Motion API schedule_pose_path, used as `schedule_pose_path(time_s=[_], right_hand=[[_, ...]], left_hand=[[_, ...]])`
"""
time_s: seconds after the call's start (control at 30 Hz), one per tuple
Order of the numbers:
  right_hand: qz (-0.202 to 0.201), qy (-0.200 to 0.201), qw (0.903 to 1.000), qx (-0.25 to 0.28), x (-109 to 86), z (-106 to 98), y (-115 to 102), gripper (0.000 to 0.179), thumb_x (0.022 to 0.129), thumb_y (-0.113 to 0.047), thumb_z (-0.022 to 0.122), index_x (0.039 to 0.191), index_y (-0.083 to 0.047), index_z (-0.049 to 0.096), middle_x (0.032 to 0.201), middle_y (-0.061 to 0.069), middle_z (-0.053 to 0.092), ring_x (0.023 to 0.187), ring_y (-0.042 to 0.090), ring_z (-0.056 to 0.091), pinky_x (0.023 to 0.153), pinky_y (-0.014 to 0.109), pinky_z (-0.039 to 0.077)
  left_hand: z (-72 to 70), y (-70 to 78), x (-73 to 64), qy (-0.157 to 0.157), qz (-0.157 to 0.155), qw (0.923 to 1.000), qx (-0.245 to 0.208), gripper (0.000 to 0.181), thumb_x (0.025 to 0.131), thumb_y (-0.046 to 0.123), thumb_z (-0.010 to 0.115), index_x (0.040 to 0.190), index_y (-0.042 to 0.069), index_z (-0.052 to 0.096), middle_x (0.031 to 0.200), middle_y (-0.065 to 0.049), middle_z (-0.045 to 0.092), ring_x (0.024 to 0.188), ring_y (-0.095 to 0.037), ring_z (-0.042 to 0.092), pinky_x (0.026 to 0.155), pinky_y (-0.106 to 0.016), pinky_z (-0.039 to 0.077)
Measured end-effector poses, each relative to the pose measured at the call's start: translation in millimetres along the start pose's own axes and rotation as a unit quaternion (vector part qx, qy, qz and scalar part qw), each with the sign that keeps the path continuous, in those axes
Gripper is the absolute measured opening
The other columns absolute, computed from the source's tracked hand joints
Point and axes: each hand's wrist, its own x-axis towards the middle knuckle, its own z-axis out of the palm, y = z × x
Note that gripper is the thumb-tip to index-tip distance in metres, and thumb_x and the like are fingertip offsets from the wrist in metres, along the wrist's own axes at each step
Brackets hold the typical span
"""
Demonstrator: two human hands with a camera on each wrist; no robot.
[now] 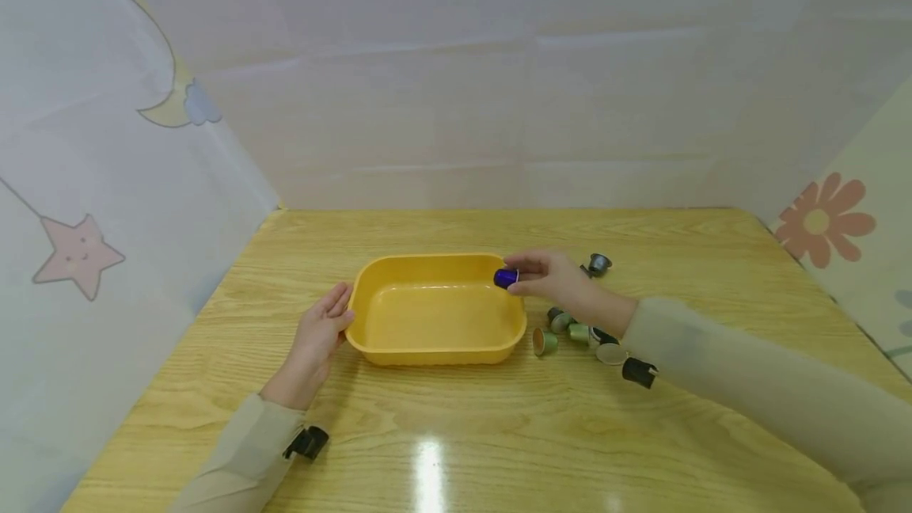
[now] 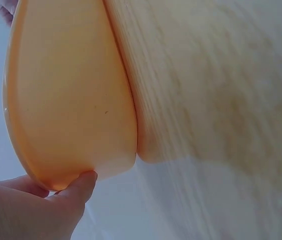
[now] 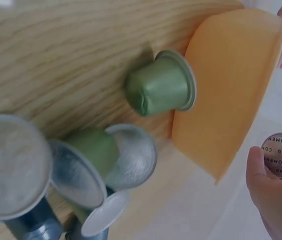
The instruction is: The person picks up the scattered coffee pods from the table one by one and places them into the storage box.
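A yellow plastic basin (image 1: 438,356) stands on the wooden table, its inside bare. My left hand (image 1: 321,339) holds the basin's left end, with the thumb and fingers at the rim in the left wrist view. Above the basin's right end, my right hand (image 1: 556,282) pinches a dark blue coffee capsule (image 1: 506,278) between thumb and fingers. The right wrist view shows the printed lid of this capsule (image 3: 281,156). Just right of the basin lie several used-looking coffee capsules, among them a green one (image 1: 545,342) on its side.
More capsules lie under and beside the right forearm, including a pale-lidded one (image 1: 611,354) and a dark grey one (image 1: 600,264) farther back. Each wrist wears a black band (image 1: 308,443). White printed cloth (image 1: 427,101) hangs behind the table (image 1: 385,434).
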Motion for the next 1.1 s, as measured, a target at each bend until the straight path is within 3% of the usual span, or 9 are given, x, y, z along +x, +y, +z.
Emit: schedule_pose_path(time_s=[0.23,0.47,0.77,1.1], right_hand=[[0.018,-0.017,0.9996,0.013,8.5,17.6,-4.6,0.049,0.097,0.003,0.062,0.141,0.014,0.046,0.139,0.032,0.054,0.128,0.041,0.056,0.1,0.038,0.053],[0.035,-0.026,0.999,-0.009,13.7,28.8,-8.3,0.048,0.097,0.0,0.063,0.141,0.012,0.048,0.137,0.027,0.057,0.125,0.037,0.058,0.103,0.04,0.052],[0.027,-0.027,0.9981,-0.048,25.2,45.7,-6.3,0.041,0.093,0.001,0.069,0.131,0.012,0.059,0.129,0.027,0.063,0.119,0.036,0.063,0.097,0.037,0.055],[0.027,-0.025,0.9981,-0.049,26.9,55.7,-5.4,0.044,0.094,0.001,0.068,0.134,0.014,0.055,0.135,0.027,0.06,0.125,0.038,0.059,0.102,0.039,0.052]], left_hand=[[0.6,0.7,1.3,0.003,-0.005,1.0,-0.003,0.061,0.107,-0.002,0.037,0.161,0.003,0.009,0.167,-0.009,0.013,0.154,-0.025,0.014,0.122,-0.042,0.025],[0.7,0.1,2.8,0.004,-0.009,0.9999,-0.006,0.061,0.107,-0.002,0.037,0.161,0.004,0.009,0.167,-0.009,0.014,0.154,-0.025,0.015,0.122,-0.042,0.026],[1.2,1.0,2.4,0.002,-0.011,0.9999,-0.008,0.062,0.106,-0.003,0.037,0.161,0.004,0.009,0.167,-0.009,0.013,0.154,-0.026,0.013,0.122,-0.043,0.025],[1.0,1.7,1.8,0.001,-0.01,0.9999,-0.007,0.062,0.107,-0.003,0.037,0.161,0.004,0.007,0.168,-0.009,0.012,0.154,-0.026,0.014,0.122,-0.043,0.025]])
